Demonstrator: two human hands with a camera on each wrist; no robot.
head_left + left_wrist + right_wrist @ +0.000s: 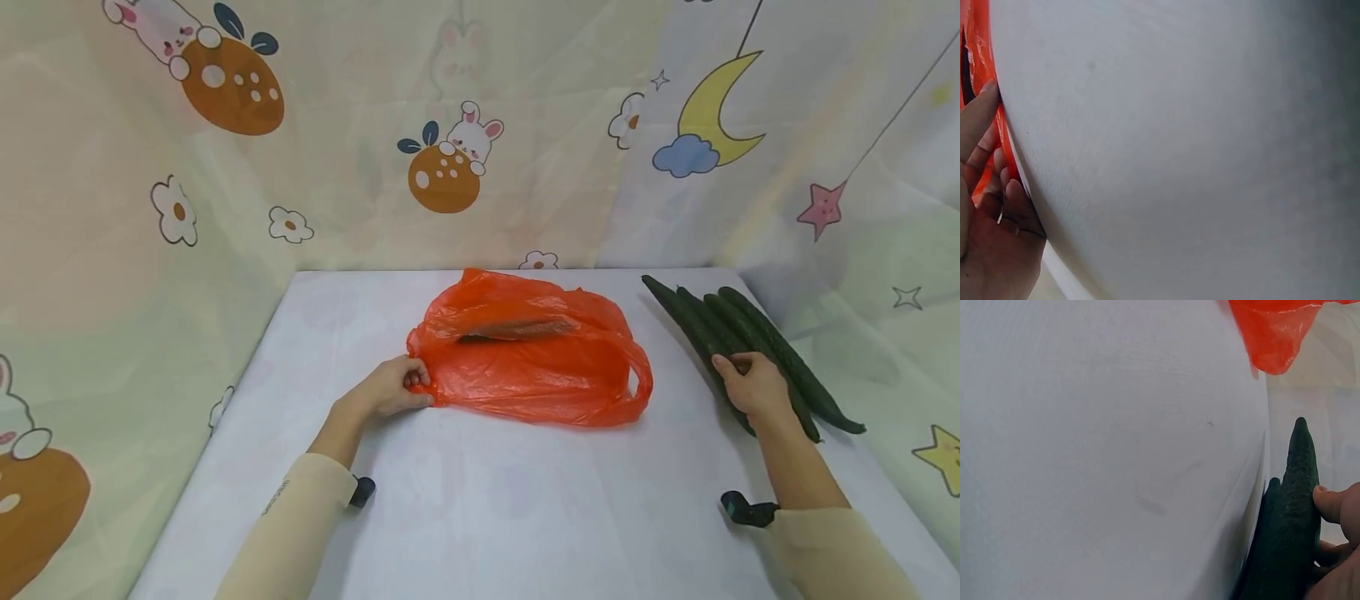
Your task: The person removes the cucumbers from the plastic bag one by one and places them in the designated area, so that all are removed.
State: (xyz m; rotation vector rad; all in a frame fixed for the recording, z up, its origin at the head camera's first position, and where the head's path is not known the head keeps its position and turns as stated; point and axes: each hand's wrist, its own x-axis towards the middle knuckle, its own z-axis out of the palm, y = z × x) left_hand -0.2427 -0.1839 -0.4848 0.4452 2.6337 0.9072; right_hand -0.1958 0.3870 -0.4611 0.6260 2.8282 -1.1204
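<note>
An orange-red plastic bag [517, 375] lies on its side near the back middle of the table, its slit-like opening facing up and a handle loop at its right end. My left hand [390, 386] pinches the bag's lower left edge; in the left wrist view the bag's film [982, 56] runs between thumb and fingers. Several long dark green cucumbers [802, 367] lie side by side at the back right. Over them, my right hand [759, 390] grips the leftmost cucumber [1297, 506], thumb on one side and fingers curled at the other.
A white cloth-covered table [540, 508] bears everything. Patterned fabric walls [540, 150] with rabbits, flowers and stars enclose its back and sides. The cucumbers reach the table's right edge. A black wrist device [748, 509] sits below the right sleeve.
</note>
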